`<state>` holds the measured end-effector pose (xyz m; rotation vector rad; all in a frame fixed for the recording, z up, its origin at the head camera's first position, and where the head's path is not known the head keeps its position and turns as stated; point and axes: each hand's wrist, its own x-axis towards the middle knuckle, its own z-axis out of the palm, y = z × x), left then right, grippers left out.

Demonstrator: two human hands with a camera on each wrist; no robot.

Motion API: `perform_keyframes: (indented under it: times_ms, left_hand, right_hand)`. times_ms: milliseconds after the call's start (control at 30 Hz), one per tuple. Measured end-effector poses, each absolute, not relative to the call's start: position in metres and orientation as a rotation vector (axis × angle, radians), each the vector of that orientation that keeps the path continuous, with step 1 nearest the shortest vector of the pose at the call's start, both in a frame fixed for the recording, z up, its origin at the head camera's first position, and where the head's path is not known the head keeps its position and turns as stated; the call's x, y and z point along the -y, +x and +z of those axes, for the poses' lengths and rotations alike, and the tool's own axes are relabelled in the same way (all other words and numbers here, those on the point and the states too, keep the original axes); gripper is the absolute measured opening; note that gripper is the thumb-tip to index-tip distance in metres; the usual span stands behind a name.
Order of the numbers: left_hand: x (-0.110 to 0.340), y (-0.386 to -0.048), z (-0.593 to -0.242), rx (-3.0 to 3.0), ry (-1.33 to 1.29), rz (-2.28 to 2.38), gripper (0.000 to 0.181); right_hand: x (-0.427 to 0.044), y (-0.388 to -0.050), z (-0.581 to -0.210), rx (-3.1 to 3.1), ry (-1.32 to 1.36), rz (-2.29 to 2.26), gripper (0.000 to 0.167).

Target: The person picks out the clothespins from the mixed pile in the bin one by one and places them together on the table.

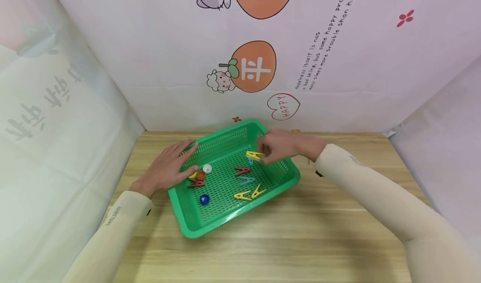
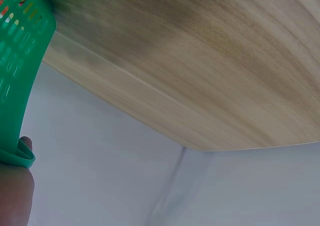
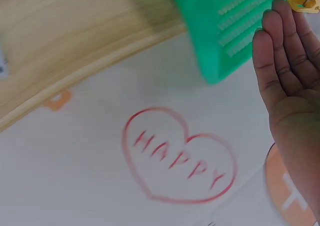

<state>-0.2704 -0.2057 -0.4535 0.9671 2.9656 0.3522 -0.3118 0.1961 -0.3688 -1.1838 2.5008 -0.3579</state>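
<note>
A pale wood-grained worktop meets white sheeting, printed at the back with orange cartoon fruit and a red HAPPY heart. On it a green perforated basket sits askew. The right hand has its grip pinched on a yellow two-legged clothespin above the basket's right part; the left hand, fingers extended, rests on the left rim

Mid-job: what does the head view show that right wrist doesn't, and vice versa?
Head only: the left hand, blue round plastic cap and white round plastic cap.
Right wrist only: the palm of the right hand.
Both: that hand, the yellow plastic clothespin it holds, the green plastic basket, the wooden table and the red heart print.
</note>
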Motion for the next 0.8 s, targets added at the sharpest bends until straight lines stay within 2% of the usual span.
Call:
perform_keyframes:
  times_ms: [467, 800]
  left_hand:
    - [0.207, -0.273, -0.454, -2.964, 0.973, 0.33, 0.08]
    - [0.206, -0.271, -0.453, -2.964, 0.974, 0.337, 0.081]
  right_hand:
    - [-0.297, -0.305, -0.377, -2.719, -0.828, -0.448, 0.009]
    - [-0.36, -0.291, -0.385, -2.814, -0.606, -0.479, 0.016]
